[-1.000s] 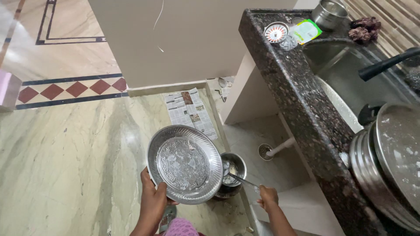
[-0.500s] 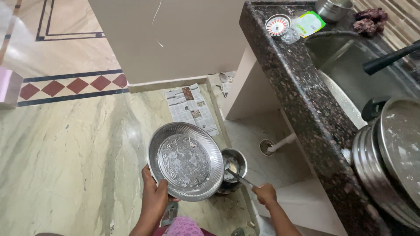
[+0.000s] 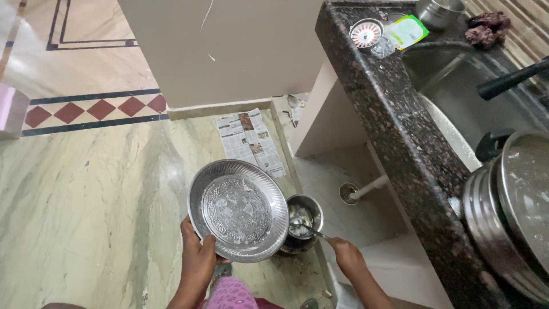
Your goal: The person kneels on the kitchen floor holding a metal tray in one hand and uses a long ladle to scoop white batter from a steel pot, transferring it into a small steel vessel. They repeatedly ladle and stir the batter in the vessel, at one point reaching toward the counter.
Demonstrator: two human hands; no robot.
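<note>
Left hand, nearest the viewer, is clamped on the near rim of a round steel plate and holds it tilted over the floor, its face turned up toward the camera. Only a thin film and a few white flecks show on that embossed face, so the scraping of the plate looks largely done; whatever is left on it is slight. Right hand, just to the right and equally near, is closed around the handle of a spoon, whose bowl reaches left into a small steel pot standing on the marble floor. The pot sits just right of the plate and partly under its edge, and some pale scraps lie inside it. Farther off on the floor a sheet of newspaper lies flat, well apart from both hands. To the right rises the dark stone counter, with a stack of steel dishes at its near end that appear unwashed, which suggests most of the cleaning remains, and beyond them the sink
</note>
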